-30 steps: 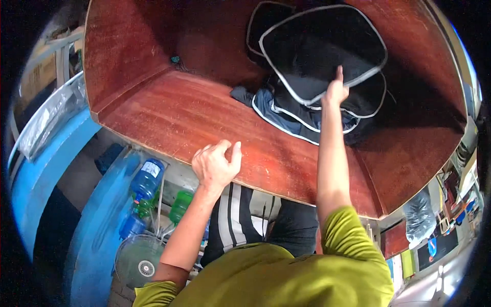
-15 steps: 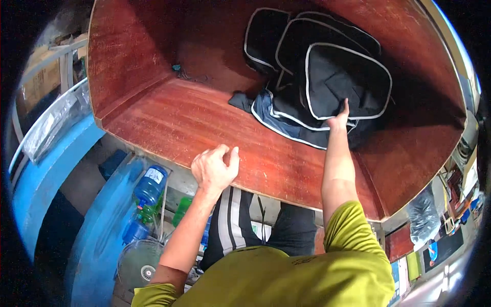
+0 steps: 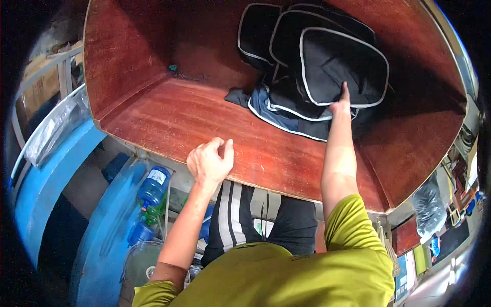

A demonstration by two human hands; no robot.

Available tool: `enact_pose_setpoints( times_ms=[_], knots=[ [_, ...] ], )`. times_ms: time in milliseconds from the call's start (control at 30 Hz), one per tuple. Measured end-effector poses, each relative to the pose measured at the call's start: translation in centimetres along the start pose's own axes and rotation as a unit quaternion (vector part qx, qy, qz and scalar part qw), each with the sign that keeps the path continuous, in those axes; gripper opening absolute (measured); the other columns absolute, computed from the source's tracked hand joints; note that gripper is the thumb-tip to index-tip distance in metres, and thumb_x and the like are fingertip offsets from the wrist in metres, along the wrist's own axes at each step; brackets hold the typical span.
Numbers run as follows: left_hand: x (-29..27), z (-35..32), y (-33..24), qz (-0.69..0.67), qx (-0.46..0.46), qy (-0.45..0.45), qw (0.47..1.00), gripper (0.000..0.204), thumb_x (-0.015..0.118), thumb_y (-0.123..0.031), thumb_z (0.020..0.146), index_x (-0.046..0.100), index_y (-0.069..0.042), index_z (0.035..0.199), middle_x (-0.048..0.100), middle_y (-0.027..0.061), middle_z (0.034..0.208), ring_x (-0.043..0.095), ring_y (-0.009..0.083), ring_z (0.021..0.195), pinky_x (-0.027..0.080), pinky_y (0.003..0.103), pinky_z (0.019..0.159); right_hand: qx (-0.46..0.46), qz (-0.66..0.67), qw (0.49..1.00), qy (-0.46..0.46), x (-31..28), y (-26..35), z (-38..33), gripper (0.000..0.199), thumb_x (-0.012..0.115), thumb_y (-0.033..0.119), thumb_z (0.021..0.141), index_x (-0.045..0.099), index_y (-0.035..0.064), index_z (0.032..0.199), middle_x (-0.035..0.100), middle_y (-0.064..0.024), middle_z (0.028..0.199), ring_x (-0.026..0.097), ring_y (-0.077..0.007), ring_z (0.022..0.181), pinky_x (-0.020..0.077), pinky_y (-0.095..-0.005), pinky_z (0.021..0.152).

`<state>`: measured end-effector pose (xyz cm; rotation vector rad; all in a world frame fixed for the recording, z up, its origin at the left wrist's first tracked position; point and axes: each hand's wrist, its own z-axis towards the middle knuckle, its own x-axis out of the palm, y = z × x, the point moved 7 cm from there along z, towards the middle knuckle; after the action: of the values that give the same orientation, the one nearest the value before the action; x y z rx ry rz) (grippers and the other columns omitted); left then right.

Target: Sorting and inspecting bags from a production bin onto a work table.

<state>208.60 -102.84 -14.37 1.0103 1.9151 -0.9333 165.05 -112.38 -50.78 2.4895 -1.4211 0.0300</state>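
The tabletop (image 3: 286, 158) is scuffed red-brown wood, walled to the left of, behind and to the right of the stack of black panels (image 3: 353, 66) that lies on it. The panels overlap, edged in pale piping. Blue-grey fabric (image 3: 262, 105) sticks out beneath the stack's near left side. Well left of the stack sit a small teal scrap (image 3: 172, 67) and dark thread-like bits (image 3: 193, 78).
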Motion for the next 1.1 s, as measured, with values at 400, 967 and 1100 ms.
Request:
enact_pose_setpoints(
  times_ms=[400, 967, 1100],
  knots=[
    [-0.3, -0.6, 1.4, 0.021, -0.024, -0.001, 0.999, 0.031, 0.069, -0.041, 0.088, 0.071, -0.011, 0.078, 0.061, 0.0109, 0.057, 0.065, 0.033, 0.058, 0.047, 0.045, 0.055, -0.34, -0.011, 0.925, 0.167, 20.9, 16.6, -21.6, 0.051, 0.053, 0.03, 0.099, 0.052, -0.0042, 0.136, 0.058, -0.0245, 0.137, 0.057, -0.0434, 0.126, 0.0428, -0.061, 0.11],
    [0.6, 0.0, 1.0, 0.034, -0.006, 0.01, 0.999, 0.029, 0.07, -0.039, 0.088, 0.07, -0.012, 0.078, 0.058, 0.0086, 0.055, 0.062, 0.0313, 0.056, 0.045, 0.045, 0.053, -0.022, -0.035, 0.999, 0.033, 3.5, 1.2, 0.8, 0.056, 0.073, 0.042, 0.084, 0.065, 0.0107, 0.129, 0.064, -0.0095, 0.136, 0.056, -0.0351, 0.127, 0.0362, -0.0574, 0.113],
    [-0.1, -0.4, 1.2, 0.026, -0.031, 0.02, 0.999, 0.029, 0.07, -0.039, 0.088, 0.07, -0.012, 0.078, 0.058, 0.0089, 0.055, 0.063, 0.0316, 0.055, 0.045, 0.045, 0.053, -0.264, 0.092, 0.95, 0.14, 10.2, 8.9, -7.0, 0.047, 0.063, 0.021, 0.088, 0.059, -0.0028, 0.129, 0.062, -0.0221, 0.132, 0.059, -0.0408, 0.123, 0.044, -0.0622, 0.108]
  ],
)
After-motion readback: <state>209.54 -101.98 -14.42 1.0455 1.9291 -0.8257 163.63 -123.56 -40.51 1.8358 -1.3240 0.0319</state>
